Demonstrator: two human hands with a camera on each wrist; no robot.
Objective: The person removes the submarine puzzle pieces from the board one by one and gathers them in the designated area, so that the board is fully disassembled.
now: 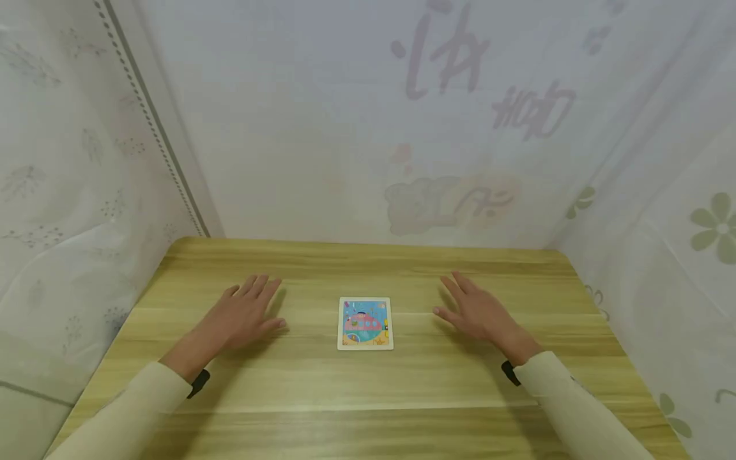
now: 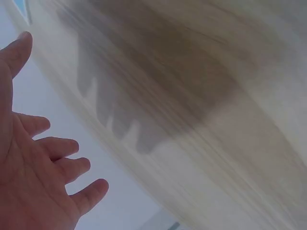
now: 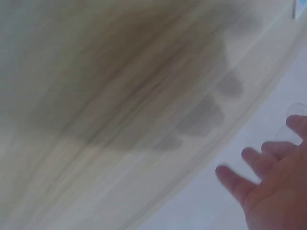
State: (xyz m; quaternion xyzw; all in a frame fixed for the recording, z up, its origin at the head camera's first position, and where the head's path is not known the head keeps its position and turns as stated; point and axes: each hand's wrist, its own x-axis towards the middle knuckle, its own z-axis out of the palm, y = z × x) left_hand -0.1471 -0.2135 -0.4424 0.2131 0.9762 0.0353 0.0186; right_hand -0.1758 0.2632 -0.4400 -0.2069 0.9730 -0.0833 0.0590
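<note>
- Picture card (image 1: 365, 323): lies flat on the wooden table (image 1: 365, 390), between the two hands and apart from both. Its white border surrounds a pink submarine scene; whether it is one piece or several cannot be told. The central position appears to put it within similar reach of either hand.
- Left hand (image 1: 240, 318): palm down, fingers extended and spread, thumb toward the card; it holds nothing. Its shadow, separate from the fingers in the left wrist view, suggests a raised hand.
- Right hand (image 1: 478, 313): mirrors the left, fingers loosely spread, grasping nothing, likewise with a detached shadow. This spacing presumably leaves the card uncovered.
- Wrists: a dark band shows at each pale sleeve cuff.
- Surroundings: pale patterned cloth (image 1: 299, 128) rises behind the table and at both sides, apparently limiting outward movement. Neither hand obstructs the head view of the card.
</note>
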